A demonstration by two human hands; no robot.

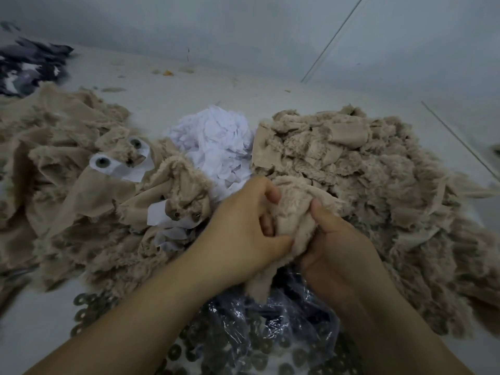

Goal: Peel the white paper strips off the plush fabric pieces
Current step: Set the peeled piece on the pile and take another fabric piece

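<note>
Both hands grip one plush piece between them, low in the middle of the view. The left hand curls its fingers into the piece's left side, thumb pressed against the lower edge. The right hand holds the right side, its thumb lying up across the fabric. No paper strip can be made out on this piece; the hands and folds hide much of it.

Just beyond the hands lies a heap of white paper. To the right of the right hand spreads a plush pile. To the left of the left hand is another pile, where some pieces carry eyes and paper strips.

Beneath the wrists sits a clear plastic bag, with round washers scattered around it on the pale counter. A dark cloth lies far off to the left.
</note>
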